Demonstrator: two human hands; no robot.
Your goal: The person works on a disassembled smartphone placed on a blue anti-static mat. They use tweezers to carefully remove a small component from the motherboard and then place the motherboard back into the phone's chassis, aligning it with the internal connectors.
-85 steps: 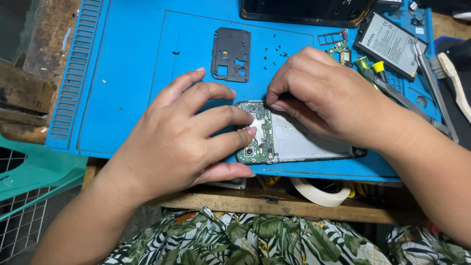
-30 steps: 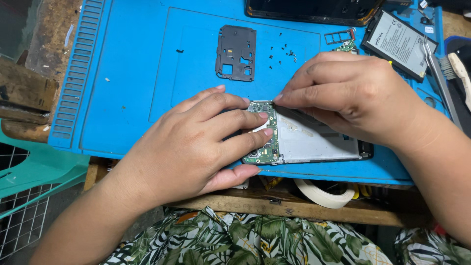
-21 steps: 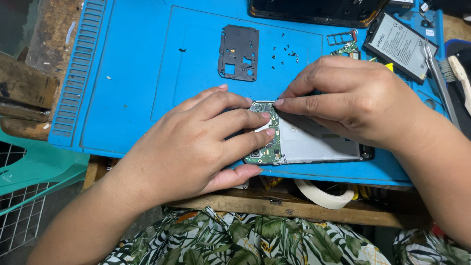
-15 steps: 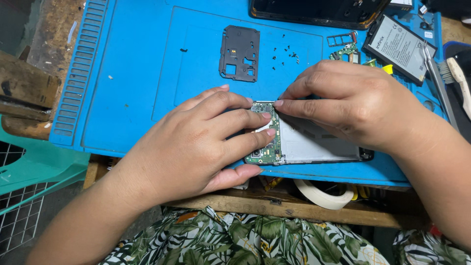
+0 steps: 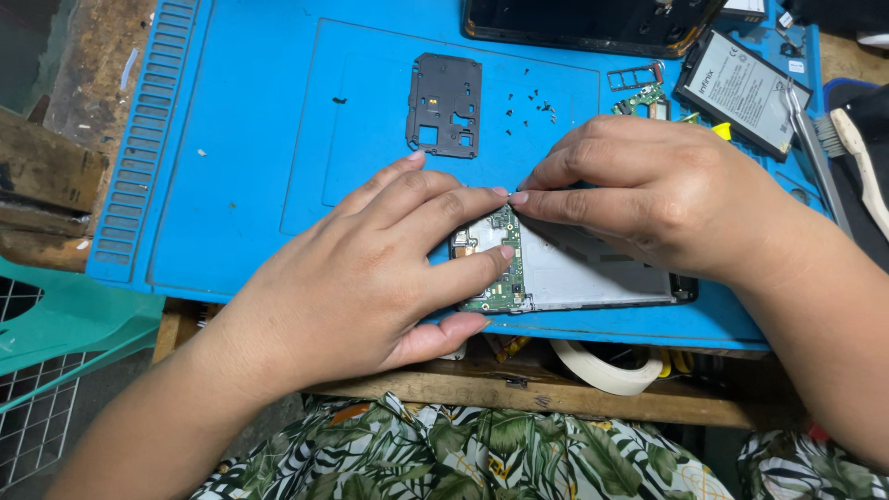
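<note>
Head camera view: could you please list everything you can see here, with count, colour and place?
Work mat: one, blue, covering the bench.
Opened phone: one, silver frame with green circuit board, near edge of mat, under both hands.
Cover plate: one, dark grey, mat centre, beyond the hands.
Loose screws: several, dark, right of the plate.
Battery: one, black with pale label, upper right.
Dark phone part: one, black, top edge.
Brush: one, white handle, far right.
Tape roll: one, cream, below the mat's edge.
Plastic chair: one, teal, lower left.
Left hand: resting on the phone's board end.
Right hand: fingertips pinched at the phone's top edge.
</note>
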